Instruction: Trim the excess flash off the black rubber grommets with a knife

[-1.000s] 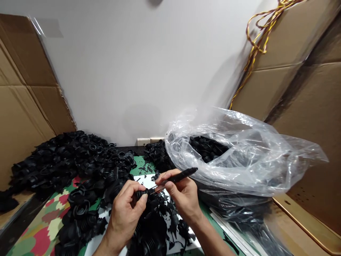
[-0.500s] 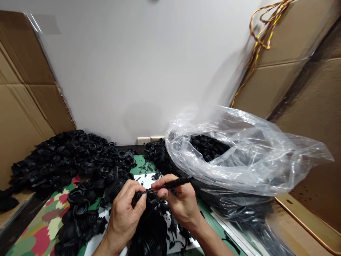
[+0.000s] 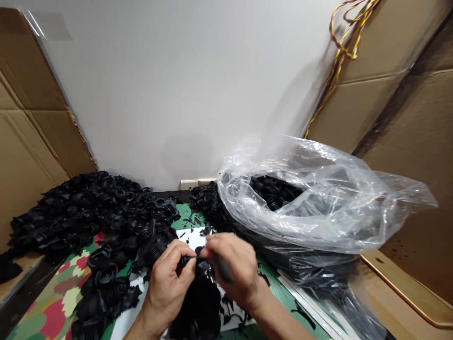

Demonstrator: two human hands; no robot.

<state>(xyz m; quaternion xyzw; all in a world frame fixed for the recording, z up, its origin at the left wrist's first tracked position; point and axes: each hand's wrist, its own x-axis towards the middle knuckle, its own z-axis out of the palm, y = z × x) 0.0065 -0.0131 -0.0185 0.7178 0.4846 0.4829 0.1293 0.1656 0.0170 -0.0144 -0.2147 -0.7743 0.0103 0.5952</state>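
My left hand point(image 3: 169, 283) is closed on a small black ribbed rubber boot point(image 3: 191, 260), pinching it between thumb and fingers over a white cutting sheet point(image 3: 124, 320). My right hand point(image 3: 235, 271) is blurred by motion and grips a slim black knife point(image 3: 222, 268), its handle now pointing down across the palm, the tip at the boot. Black rubber offcuts point(image 3: 203, 302) lie heaped under both hands.
A large pile of black rubber boots point(image 3: 85, 212) covers the left side of a camouflage-patterned mat point(image 3: 53, 307). A clear plastic bag point(image 3: 318, 203) full of boots stands at the right. Cardboard boxes flank both sides; yellow-red wires point(image 3: 341, 42) hang at the upper right.
My right hand has turned and swung the knife from pointing up-right to pointing down across the palm. The left hand keeps holding the boot. The view has tilted slightly.
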